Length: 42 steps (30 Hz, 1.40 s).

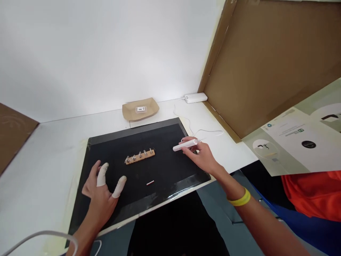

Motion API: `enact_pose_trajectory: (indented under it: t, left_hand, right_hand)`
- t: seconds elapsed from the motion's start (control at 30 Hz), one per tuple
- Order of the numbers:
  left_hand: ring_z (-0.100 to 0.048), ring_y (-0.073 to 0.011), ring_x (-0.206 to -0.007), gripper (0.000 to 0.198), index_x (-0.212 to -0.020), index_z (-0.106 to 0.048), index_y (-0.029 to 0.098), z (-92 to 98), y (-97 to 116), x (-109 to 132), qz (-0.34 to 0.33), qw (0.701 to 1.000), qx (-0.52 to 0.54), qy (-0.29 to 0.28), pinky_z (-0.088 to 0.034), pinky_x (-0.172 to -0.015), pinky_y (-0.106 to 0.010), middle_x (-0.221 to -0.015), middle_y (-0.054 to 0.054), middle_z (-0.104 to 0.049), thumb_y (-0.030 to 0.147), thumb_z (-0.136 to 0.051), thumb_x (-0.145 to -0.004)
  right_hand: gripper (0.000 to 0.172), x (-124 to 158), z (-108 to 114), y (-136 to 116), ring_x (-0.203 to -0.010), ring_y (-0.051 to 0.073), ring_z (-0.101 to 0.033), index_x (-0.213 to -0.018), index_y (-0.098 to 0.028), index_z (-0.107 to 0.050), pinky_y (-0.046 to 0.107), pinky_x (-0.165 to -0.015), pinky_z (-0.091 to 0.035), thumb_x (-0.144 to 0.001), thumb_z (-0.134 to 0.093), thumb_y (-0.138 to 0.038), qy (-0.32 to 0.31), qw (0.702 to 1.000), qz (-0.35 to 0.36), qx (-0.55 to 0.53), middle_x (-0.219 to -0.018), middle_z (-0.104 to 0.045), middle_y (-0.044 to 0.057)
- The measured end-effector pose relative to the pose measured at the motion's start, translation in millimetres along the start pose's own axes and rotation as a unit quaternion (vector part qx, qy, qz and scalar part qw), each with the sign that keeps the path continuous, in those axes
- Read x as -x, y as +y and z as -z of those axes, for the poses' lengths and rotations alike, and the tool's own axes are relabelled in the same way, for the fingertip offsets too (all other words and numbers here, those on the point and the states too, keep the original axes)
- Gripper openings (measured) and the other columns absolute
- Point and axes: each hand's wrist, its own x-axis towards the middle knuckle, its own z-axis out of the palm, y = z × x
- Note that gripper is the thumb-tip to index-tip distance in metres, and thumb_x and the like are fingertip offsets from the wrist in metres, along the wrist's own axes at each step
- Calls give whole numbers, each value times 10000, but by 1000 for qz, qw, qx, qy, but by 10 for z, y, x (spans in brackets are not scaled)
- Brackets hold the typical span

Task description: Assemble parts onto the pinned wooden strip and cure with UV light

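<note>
My right hand (198, 152) grips a white stick-shaped device (185, 145) with a thin cable at its rear end. The device points left over the black mat (165, 156). White finger cots cover the thumb and index finger of my left hand (103, 192), which is open with nothing in it above the mat's left part. Between the hands lies a tan strip (140, 156) bearing several small metal pieces that look like bolts. Nearer to me rests a tiny red and silver rod (150, 182), apart from both hands.
A cardboard tray (129, 112) holding a small clear labelled box (141, 109) stands behind the mat. At the back right lies a white power unit (195, 97) with a thin cable. Brown panels flank the white table (37, 170). A person's orange clothing (314, 195) shows at right.
</note>
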Motion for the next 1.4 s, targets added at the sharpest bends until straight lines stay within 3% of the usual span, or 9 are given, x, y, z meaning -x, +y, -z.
enact_pose_trajectory:
  t: [0.13, 0.33, 0.7, 0.8, 0.87, 0.93, 1.03, 1.17, 1.4]
  left_hand:
    - [-351, -435, -1560, 649, -1502, -433, 203, -27, 54, -255, -26, 999, -2, -41, -210, -1261, -674, -1707, -213, -298, 592, -475, -985]
    - [-352, -387, -1570, 624, -1483, -443, 200, 13, 18, -642, -56, 997, 0, -52, -200, -1272, -606, -1699, -201, -340, 585, -429, -992]
    - [-443, -442, -1456, 646, -1395, -607, 177, 769, -818, -1078, -92, 975, -142, -144, -226, -1195, -683, -1625, -199, -469, 615, -378, -980]
    - [-440, -430, -1462, 664, -1403, -607, 128, 736, -575, -1179, -90, 980, -84, -154, -190, -1192, -705, -1584, -233, -503, 571, -318, -1002]
    - [-451, -357, -1469, 606, -1397, -625, 203, 599, -301, -1174, -123, 974, -59, -182, -184, -1233, -624, -1554, -147, -566, 587, -355, -1015]
    - [-427, -349, -1481, 537, -1348, -670, 248, 442, -44, -1105, -177, 958, -7, -227, -180, -1228, -596, -1552, -106, -582, 608, -459, -1010]
    - [-414, -356, -1484, 628, -1337, -674, 263, 279, 180, -967, -208, 956, 27, -207, -172, -1218, -566, -1571, -105, -568, 695, -707, -882]
    - [-465, -361, -1444, 715, -1299, -688, 230, 213, 220, -903, -234, 950, 26, -204, -190, -1202, -561, -1541, -132, -594, 690, -836, -772]
    - [-481, -360, -1435, 527, -1180, -748, 231, 123, 193, -993, -264, 940, 13, -214, -211, -1187, -566, -1507, -122, -634, 598, -845, -814]
  right_hand:
    - [536, 42, -274, 38, -797, 177, -762, -1443, -273, -445, 336, -630, -652, -978, -574, -505, 23, 991, -29, -127, -1159, -756, 75]
    - [607, 64, -553, 56, -760, 133, -743, -1431, -317, -369, 327, -695, -677, -913, -671, -411, 1, 977, -35, -212, -1093, -691, -1]
    - [756, -450, -603, 168, -847, 166, -677, -1490, -281, -370, 317, -681, -656, -840, -754, -317, -91, 986, 20, -136, -1049, -631, 12]
    - [784, -678, -654, 184, -861, 175, -657, -1503, -279, -350, 333, -676, -669, -831, -752, -305, -111, 985, 43, -124, -1031, -608, 11]
    - [789, -772, -669, 189, -803, 153, -642, -1501, -299, -348, 328, -661, -677, -830, -762, -313, -122, 982, 41, -140, -1026, -596, -2]
    - [772, -806, -659, 191, -776, 138, -637, -1487, -322, -365, 312, -647, -683, -832, -774, -323, -119, 980, 36, -157, -1030, -591, -10]
    - [746, -771, -624, 183, -793, 137, -650, -1459, -343, -403, 283, -629, -685, -827, -797, -309, -112, 979, 29, -170, -1036, -591, -11]
    - [737, -668, -604, 137, -767, 122, -659, -1468, -367, -416, 269, -641, -685, -845, -797, -265, -148, 971, 30, -187, -1035, -610, -14]
    - [591, -530, -646, 57, -781, 132, -704, -1362, -336, -440, 277, -656, -677, -883, -782, -285, -197, 963, 18, -184, -1033, -672, -10]
